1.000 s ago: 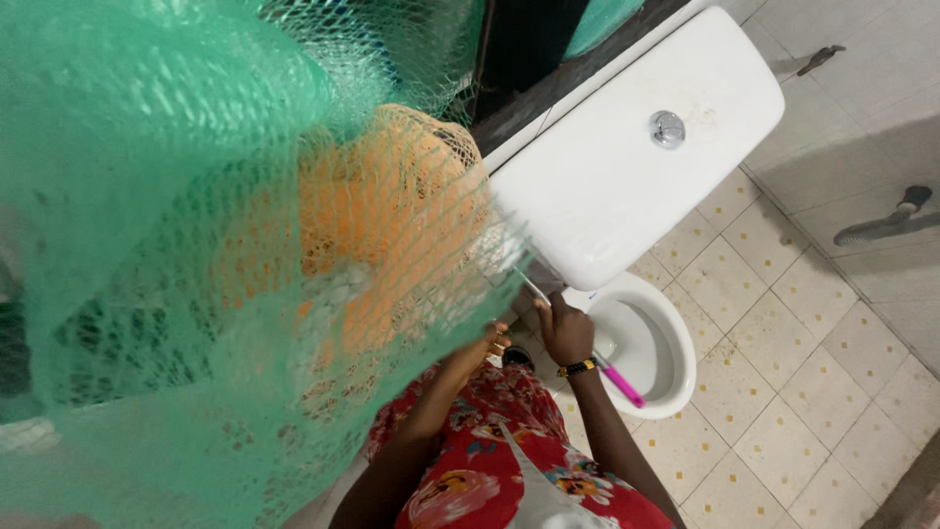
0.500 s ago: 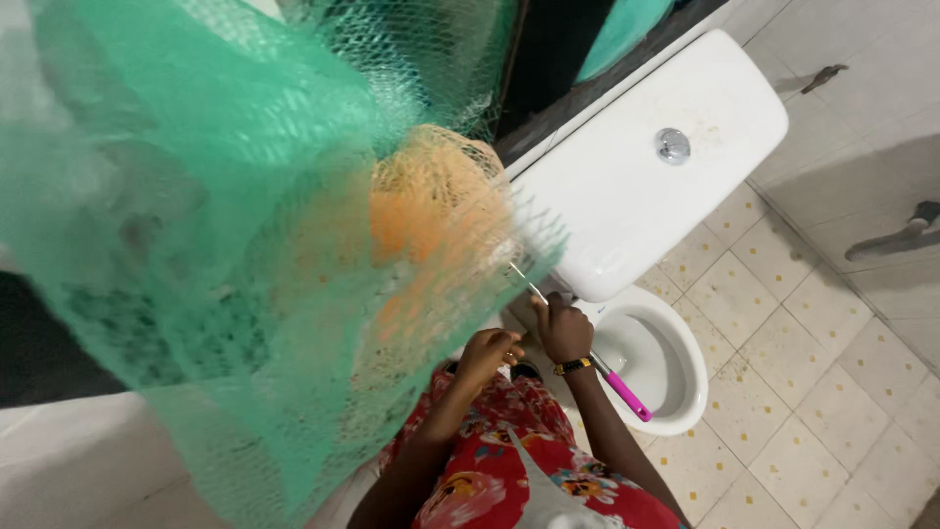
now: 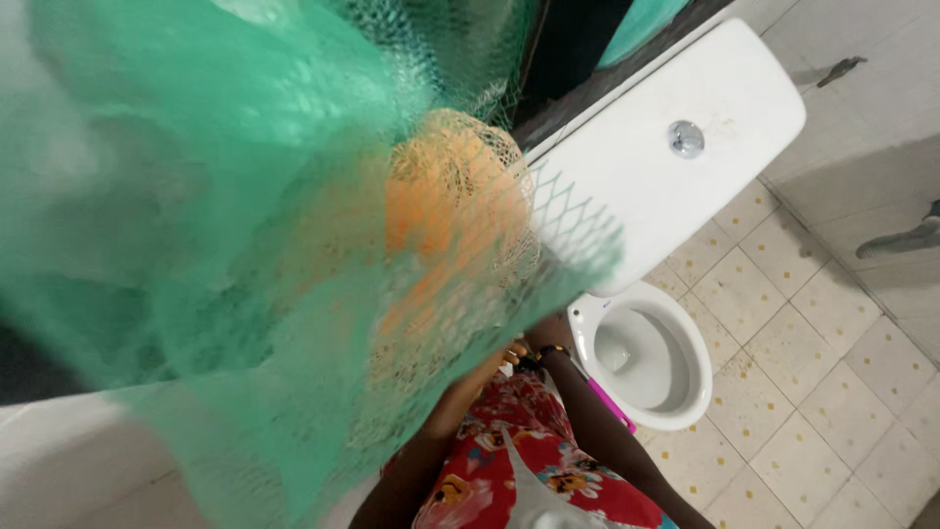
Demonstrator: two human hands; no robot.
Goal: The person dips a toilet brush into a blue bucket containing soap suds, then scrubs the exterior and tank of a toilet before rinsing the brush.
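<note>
A green mesh net [image 3: 196,216] hangs close in front of me and fills the left of the view, with an orange mesh sponge [image 3: 446,201] inside it. My right hand [image 3: 544,339] is mostly hidden behind the net's edge; only the wrist with a dark band shows. A pink brush handle [image 3: 613,403] sticks out beside that forearm. My left hand [image 3: 497,360] shows faintly through the net, its fingers curled close to the right wrist. Both hands are just left of the white toilet bowl [image 3: 697,338].
A white cistern [image 3: 636,186] with a chrome flush button [image 3: 686,138] stands behind the bowl. Cream floor tiles [image 3: 783,304] with yellow dots spread to the right. A grey pipe [image 3: 896,240] lies at the right edge. My red flowered clothing [image 3: 509,460] fills the bottom.
The view shifted and the net now covers more of my hands. My right hand drew back from the cistern's edge toward my body, and the thin brush shaft is no longer visible.
</note>
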